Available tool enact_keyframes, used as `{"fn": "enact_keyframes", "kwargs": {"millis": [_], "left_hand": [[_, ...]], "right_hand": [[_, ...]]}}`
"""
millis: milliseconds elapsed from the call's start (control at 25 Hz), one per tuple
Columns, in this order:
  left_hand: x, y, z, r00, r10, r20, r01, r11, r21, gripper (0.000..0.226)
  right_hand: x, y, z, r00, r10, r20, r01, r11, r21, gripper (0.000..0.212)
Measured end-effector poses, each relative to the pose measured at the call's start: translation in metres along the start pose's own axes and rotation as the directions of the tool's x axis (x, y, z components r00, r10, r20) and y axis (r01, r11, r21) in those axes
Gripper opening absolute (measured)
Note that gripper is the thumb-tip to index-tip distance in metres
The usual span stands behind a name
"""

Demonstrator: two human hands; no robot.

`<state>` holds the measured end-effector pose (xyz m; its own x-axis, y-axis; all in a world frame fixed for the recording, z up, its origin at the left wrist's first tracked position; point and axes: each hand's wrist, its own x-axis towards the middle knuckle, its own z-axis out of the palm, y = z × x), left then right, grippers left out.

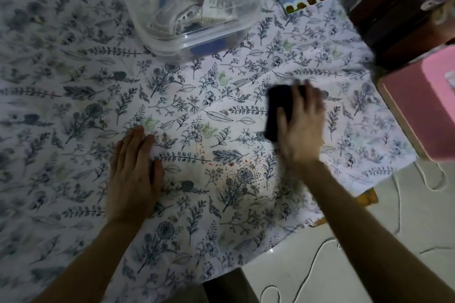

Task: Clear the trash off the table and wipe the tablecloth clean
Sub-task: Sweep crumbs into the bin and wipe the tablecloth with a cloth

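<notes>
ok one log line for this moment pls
phase: wiping | left hand: flat on tablecloth | right hand: presses dark cloth | red specks: between hands | clear tub: wrappers inside

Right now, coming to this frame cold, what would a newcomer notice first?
The right hand, motion-blurred, presses a dark cloth on the leaf-print tablecloth right of centre, while the left hand lies flat at lower centre-left. Between them sits a scatter of red-orange specks. Behind, at top centre, a clear plastic container holds blue and white packaging.
</notes>
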<state>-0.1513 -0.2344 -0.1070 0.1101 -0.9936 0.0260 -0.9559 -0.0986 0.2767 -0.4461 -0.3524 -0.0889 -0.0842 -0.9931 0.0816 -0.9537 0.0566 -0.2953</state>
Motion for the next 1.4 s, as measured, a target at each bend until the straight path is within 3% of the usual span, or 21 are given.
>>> {"fn": "enact_keyframes", "kwargs": {"millis": [200, 400, 480, 720, 840, 960, 1080, 1200, 1400], "left_hand": [[-0.001, 0.001, 0.000, 1.000, 0.005, -0.021, -0.006, 0.999, -0.044, 0.049], [-0.001, 0.000, 0.001, 0.999, 0.006, -0.032, -0.008, 0.998, -0.061, 0.050], [0.000, 0.000, 0.002, 0.999, 0.007, -0.031, -0.009, 0.997, -0.075, 0.050], [0.000, -0.003, 0.002, 1.000, -0.005, -0.025, 0.004, 0.998, -0.064, 0.050], [0.001, -0.004, 0.003, 1.000, -0.005, -0.027, 0.003, 0.998, -0.069, 0.049], [0.000, -0.004, 0.003, 0.999, -0.008, -0.037, 0.006, 0.999, -0.050, 0.048], [0.001, -0.003, 0.003, 0.999, 0.000, -0.043, -0.003, 0.998, -0.061, 0.047], [-0.001, -0.002, 0.004, 0.998, 0.014, -0.058, -0.019, 0.997, -0.074, 0.047], [-0.001, -0.004, 0.005, 0.999, 0.018, -0.036, -0.020, 0.999, -0.051, 0.049]], "right_hand": [[-0.057, -0.105, 0.017, 0.933, -0.300, 0.200, 0.295, 0.954, 0.056, 0.057], [-0.093, -0.071, 0.009, 0.908, -0.357, 0.219, 0.333, 0.932, 0.142, 0.055], [-0.097, -0.028, -0.005, 0.939, -0.303, 0.165, 0.296, 0.953, 0.067, 0.054], [-0.039, 0.113, -0.049, 0.997, 0.036, 0.066, -0.034, 0.999, -0.041, 0.056], [-0.027, 0.106, -0.040, 0.987, 0.163, 0.009, -0.162, 0.986, -0.033, 0.058], [-0.037, 0.042, -0.017, 0.967, 0.247, -0.055, -0.248, 0.968, -0.017, 0.059], [-0.073, -0.042, 0.001, 0.994, 0.108, 0.016, -0.108, 0.993, 0.048, 0.057], [-0.113, -0.093, 0.010, 0.978, -0.143, 0.153, 0.132, 0.988, 0.080, 0.062], [-0.131, -0.010, -0.007, 0.860, -0.476, 0.181, 0.468, 0.879, 0.088, 0.056]]}}
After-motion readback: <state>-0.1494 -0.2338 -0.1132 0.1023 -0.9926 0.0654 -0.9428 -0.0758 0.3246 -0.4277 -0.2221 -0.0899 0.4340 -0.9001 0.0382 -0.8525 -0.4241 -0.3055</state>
